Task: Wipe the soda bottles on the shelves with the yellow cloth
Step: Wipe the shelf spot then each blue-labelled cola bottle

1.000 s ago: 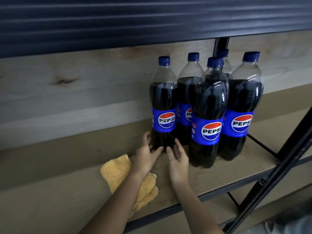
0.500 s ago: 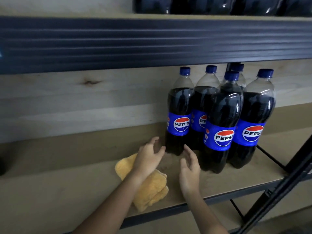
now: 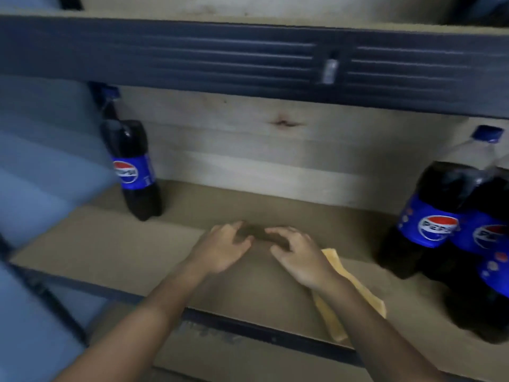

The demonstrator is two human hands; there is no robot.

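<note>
The yellow cloth lies flat on the wooden shelf, partly under the right hand and its wrist. No fingers hold it. The right hand's fingers are loosely bent and a little apart, with nothing in them. The left hand hangs just beside the right one, its fingers also loosely bent and holding nothing. The two sets of fingertips point toward each other, close but not touching. Far off past the left fingers, one soda bottle stands upright by the back wall. Well past the right fingers, a bunch of soda bottles stands close together. The picture is blurry.
</note>
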